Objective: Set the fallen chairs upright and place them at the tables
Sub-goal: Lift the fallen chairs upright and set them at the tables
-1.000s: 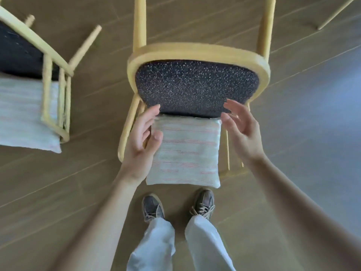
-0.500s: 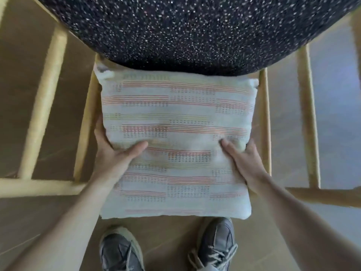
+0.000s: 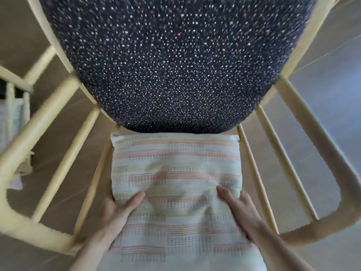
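chair (image 3: 304, 122): pale yellow painted wood, fills pretty much my whole view. Round turned spindles fan out on both sides of the pillow, and a thick rounded rail curves round the outside of them. It's tipped toward me, can't really tell if it's fully upright.

seat (image 3: 175, 61): sits right above the pillow in my view, touching its top edge. Dark navy nubbly fabric flecked with tiny white and coloured dots, rounded oval shape, framed by the yellow wood.

pillow (image 3: 175, 173): soft, roughly square, cream woven fabric with faded orange stripes, pale green bands and rows of little dark dashes. It's against the chair back between the spindles, a bit dimpled near my thumbs.

left hand (image 3: 117, 210): my grip is wrapped on the pillow's left edge, thumb on the front face, fingers tucked behind where I can't see them.

right hand (image 3: 240, 210): same deal on the pillow's right edge, thumb pressed into the fabric, fingers hidden behind.

floor (image 3: 332, 85): smooth brown wood-look planks showing through the spindles either side of the pillow.

second chair (image 3: 15, 90): far left of the pillow, same yellow wood, blurry, with a pale cloth thing against it.
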The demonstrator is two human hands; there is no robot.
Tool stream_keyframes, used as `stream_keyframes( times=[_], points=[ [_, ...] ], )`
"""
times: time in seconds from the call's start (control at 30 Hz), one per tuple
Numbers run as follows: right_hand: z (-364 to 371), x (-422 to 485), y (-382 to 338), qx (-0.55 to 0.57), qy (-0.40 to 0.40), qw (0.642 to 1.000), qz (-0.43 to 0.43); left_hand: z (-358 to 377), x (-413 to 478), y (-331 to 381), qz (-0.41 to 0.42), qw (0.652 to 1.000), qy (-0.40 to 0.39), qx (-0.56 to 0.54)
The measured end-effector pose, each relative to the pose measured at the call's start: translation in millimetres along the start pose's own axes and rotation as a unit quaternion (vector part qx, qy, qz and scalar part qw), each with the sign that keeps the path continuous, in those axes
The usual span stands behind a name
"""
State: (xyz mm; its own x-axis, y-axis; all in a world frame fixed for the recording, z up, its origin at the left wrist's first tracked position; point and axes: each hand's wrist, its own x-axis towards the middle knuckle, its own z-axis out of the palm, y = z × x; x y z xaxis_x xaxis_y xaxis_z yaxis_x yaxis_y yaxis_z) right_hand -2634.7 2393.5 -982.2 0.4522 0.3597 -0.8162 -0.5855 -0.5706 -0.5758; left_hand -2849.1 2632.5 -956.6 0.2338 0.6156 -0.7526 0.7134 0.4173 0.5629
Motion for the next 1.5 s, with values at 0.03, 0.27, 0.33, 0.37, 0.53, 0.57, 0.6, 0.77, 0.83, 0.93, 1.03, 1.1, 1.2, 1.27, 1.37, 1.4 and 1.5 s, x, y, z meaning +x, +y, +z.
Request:
stream_keyframes(
  times=[0.03, 0.27, 0.33, 0.37, 0.53, 0.57, 0.6, 0.77, 0.83, 0.93, 1.03, 1.1, 1.2, 1.27, 1.37, 1.4, 1.5],
  points=[
    [-2.7, -23.1, -16.5, 0.001, 0.003, 1.0, 0.008, -10.3, -23.2, 18.4, 0.006, 1.0, -0.004, 0.004],
    [-28.0, -149.6, -169.0, -0.073, 0.006, 0.996, 0.058, -71.2, -147.3, 163.1, -0.001, 0.999, 0.005, 0.048],
    [-33.5, -162.0, -215.0, -0.113, -0.008, 0.992, 0.06, -79.1, -157.3, 197.1, -0.022, 0.999, -0.023, 0.032],
    [-36.2, -168.1, -238.5, -0.132, -0.016, 0.989, 0.07, -82.9, -161.2, 217.2, -0.025, 0.999, -0.03, 0.027],
    [-42.3, -167.2, -317.4, -0.196, -0.03, 0.973, 0.115, -97.6, -158.3, 314.0, -0.029, 0.997, -0.07, 0.023],
    [-41.3, -161.4, -331.1, -0.211, -0.039, 0.969, 0.119, -101.2, -151.3, 331.2, -0.043, 0.995, -0.082, 0.026],
    [-41.5, -154.2, -346.0, -0.224, -0.041, 0.967, 0.117, -102.5, -142.3, 347.3, -0.054, 0.994, -0.087, 0.027],
    [-46.6, -116.3, -409.7, -0.208, -0.031, 0.969, 0.128, -104.8, -102.4, 427.6, -0.048, 0.989, -0.11, 0.088],
    [-55.2, -99.0, -423.1, -0.19, -0.024, 0.972, 0.135, -97.6, -89.8, 453.6, -0.053, 0.987, -0.107, 0.111],
    [-72.2, -78.9, -438.3, -0.129, -0.014, 0.978, 0.166, -85.3, -71.1, 469.6, -0.088, 0.981, -0.122, 0.125],
    [-86.4, -76.4, -454.2, -0.075, -0.022, 0.979, 0.19, -77.0, -66.0, 475.7, -0.116, 0.973, -0.15, 0.132],
    [-87.2, -82.7, -461.4, -0.072, -0.045, 0.979, 0.184, -75.3, -67.1, 476.4, -0.136, 0.97, -0.157, 0.13],
    [-87.4, -90.6, -473.6, -0.046, -0.06, 0.982, 0.174, -74.7, -66.8, 482.1, -0.165, 0.966, -0.173, 0.094],
    [-89.3, -91.2, -480.8, -0.032, -0.062, 0.983, 0.169, -75.4, -61.6, 485.3, -0.174, 0.964, -0.18, 0.094],
    [-86.3, -85.8, -489.9, -0.059, -0.064, 0.982, 0.168, -77.7, -51.5, 490.7, -0.18, 0.964, -0.176, 0.088],
    [-86.2, -84.3, -491.7, -0.057, -0.066, 0.982, 0.17, -77.8, -49.7, 491.9, -0.184, 0.963, -0.177, 0.085],
    [-89.0, -85.6, -490.1, -0.024, -0.079, 0.98, 0.183, -78.7, -48.6, 493.4, -0.189, 0.96, -0.191, 0.083]
  ],
)
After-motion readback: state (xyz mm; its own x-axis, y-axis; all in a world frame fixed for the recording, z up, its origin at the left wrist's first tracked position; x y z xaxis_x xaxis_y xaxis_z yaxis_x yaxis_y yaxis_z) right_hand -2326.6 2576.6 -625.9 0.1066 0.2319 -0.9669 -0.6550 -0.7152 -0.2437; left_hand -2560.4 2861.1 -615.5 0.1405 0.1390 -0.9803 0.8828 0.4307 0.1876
